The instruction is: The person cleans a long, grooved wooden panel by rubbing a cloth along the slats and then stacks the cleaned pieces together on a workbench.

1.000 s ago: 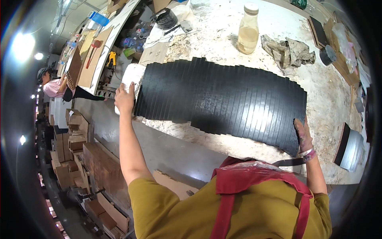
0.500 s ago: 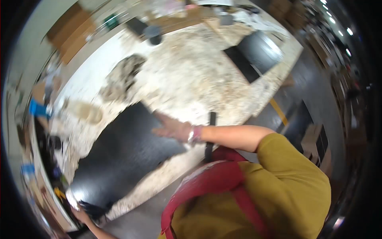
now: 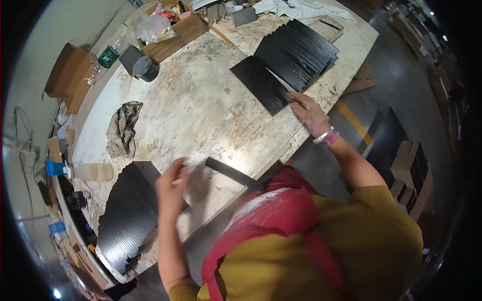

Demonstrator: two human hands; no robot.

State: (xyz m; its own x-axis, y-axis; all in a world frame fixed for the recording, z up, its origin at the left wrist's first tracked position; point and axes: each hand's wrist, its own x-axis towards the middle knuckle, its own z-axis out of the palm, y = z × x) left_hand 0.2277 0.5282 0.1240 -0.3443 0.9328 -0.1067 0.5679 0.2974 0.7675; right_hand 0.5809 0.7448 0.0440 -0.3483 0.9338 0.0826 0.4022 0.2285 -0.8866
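Note:
My right hand (image 3: 309,115) pinches the near right edge of a flat black panel (image 3: 261,84) lying on the worktable. Beside that panel is a fanned stack of black panels (image 3: 296,54), overlapping like steps. My left hand (image 3: 171,188), a little blurred, is raised over the table's near edge with its fingers apart and nothing seen in them. Just to its left lies a second fanned pile of black panels (image 3: 129,215), partly hidden behind my forearm. A narrow black strip (image 3: 231,173) rests between my hands, reaching over the table's front edge.
A crumpled grey cloth (image 3: 124,129) and a bottle of pale liquid (image 3: 93,172) are at the left of the stained worktable (image 3: 201,100). Toward the back stand a dark tub (image 3: 145,69), a green-labelled bottle (image 3: 107,56) and a cardboard box (image 3: 178,40) of supplies.
My right hand has moved from the left pile to the panel at the far right. My left hand has left that pile's lower end and come up rightward. The view has shifted and sharpened.

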